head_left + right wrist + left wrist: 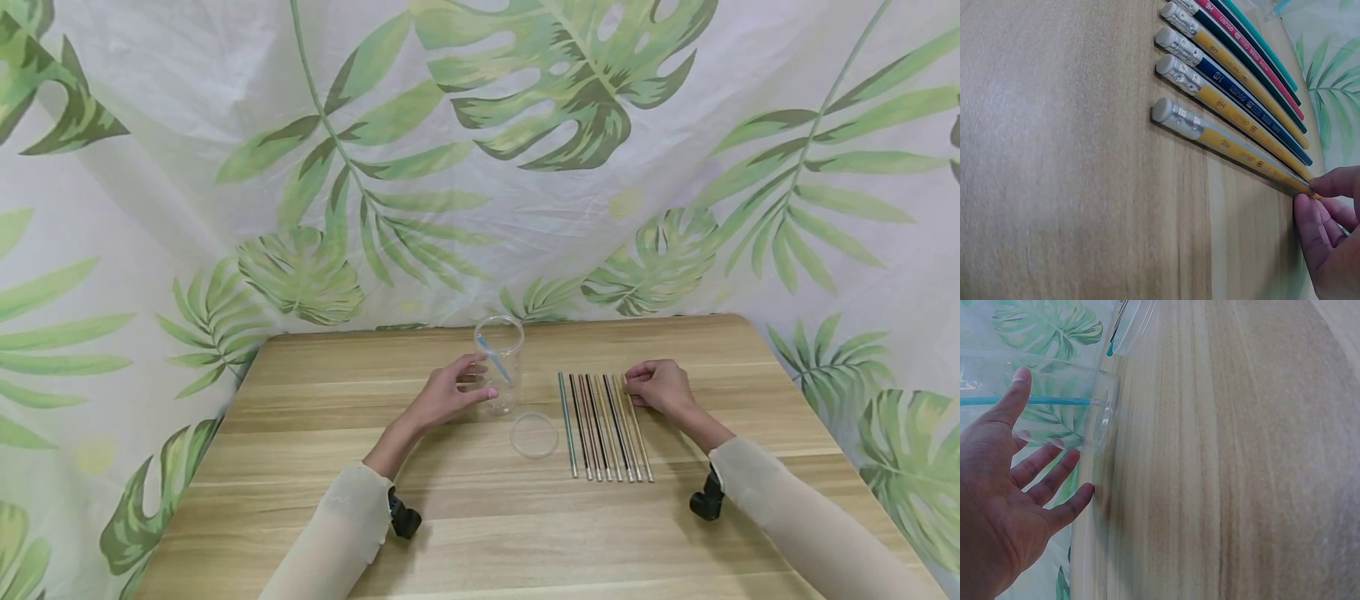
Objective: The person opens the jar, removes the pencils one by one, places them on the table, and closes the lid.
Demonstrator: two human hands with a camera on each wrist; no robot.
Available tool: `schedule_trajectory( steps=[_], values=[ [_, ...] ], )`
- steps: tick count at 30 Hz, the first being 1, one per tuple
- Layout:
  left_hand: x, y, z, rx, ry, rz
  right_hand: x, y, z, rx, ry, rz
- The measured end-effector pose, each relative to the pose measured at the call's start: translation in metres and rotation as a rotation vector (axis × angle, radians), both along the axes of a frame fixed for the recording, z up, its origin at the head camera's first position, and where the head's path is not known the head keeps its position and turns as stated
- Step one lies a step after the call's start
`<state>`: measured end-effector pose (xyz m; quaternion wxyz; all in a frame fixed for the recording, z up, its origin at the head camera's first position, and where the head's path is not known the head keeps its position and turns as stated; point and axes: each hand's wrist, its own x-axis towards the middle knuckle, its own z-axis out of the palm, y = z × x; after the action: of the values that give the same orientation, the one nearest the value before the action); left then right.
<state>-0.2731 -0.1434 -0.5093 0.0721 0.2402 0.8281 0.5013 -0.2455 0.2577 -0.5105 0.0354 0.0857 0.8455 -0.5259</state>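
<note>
A clear plastic cup stands upright on the table with a light blue pencil leaning inside it. My left hand is beside the cup, thumb and fingers spread about its side; whether they touch it I cannot tell. To the right lies a row of several pencils in green, red, dark and yellow, eraser ends towards me. At the row's right end, my right hand pinches the far tip of the outermost yellow pencil between thumb and fingers. That pencil's eraser end appears low by the tabletop.
A clear round lid lies flat between the cup and the pencils. The wooden table ends at the back against a leaf-patterned cloth. Black wrist cameras hang below both sleeves.
</note>
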Motion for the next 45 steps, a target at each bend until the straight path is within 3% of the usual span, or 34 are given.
schedule_trajectory(
  steps=[15, 33, 45],
  values=[
    [0.001, -0.002, 0.001, 0.004, -0.01, -0.005, -0.002, -0.002, -0.003, 0.121, 0.051, 0.02],
    [0.0, -0.002, 0.0, -0.007, -0.002, -0.003, -0.001, 0.001, -0.004, 0.157, 0.07, 0.042],
    [-0.001, -0.001, 0.0, -0.004, 0.001, -0.007, -0.001, 0.0, 0.017, 0.256, 0.164, 0.084]
  ],
)
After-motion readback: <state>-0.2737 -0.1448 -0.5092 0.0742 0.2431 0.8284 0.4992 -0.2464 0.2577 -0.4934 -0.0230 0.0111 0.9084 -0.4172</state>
